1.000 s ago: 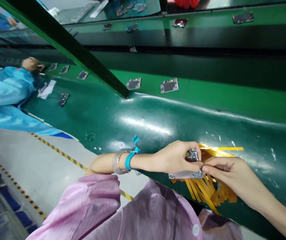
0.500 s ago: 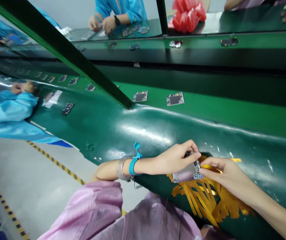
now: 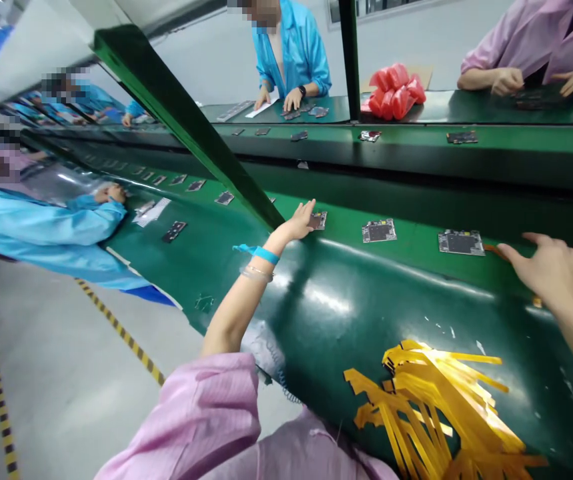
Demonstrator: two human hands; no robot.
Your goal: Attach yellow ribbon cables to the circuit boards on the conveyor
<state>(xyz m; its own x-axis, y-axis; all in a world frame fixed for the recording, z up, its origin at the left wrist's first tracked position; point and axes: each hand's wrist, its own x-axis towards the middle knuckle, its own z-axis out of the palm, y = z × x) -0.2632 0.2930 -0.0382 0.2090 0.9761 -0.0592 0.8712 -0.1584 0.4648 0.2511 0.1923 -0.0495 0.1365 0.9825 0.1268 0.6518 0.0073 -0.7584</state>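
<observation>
There, the left hand [image 3: 300, 224] reached out with fingers extended, its fingertips touching a small circuit board [image 3: 319, 220] on the green belt [image 3: 416, 243]. Two more boards [image 3: 379, 231] lay beyond those fingertips, toward the right hand [image 3: 546, 267], which hovered open and empty just past the farther board [image 3: 461, 242]. Yellow tape strips [image 3: 431, 407] lay nearer the body.

Left hand [image 3: 300, 225]: stretched far out over the counter [image 3: 346, 307], fingertips touching a circuit board [image 3: 317, 220] on the belt [image 3: 416, 243].
Right hand [image 3: 546, 267]: out at the right, just beside and right of another board [image 3: 461, 242].
Middle board [image 3: 379, 231]: lying between those two, same belt.
Tape strips [image 3: 436, 400]: heaped on the counter's near edge, before the belt.
Co-workers: one at the counter far left, two behind the far counter.
</observation>
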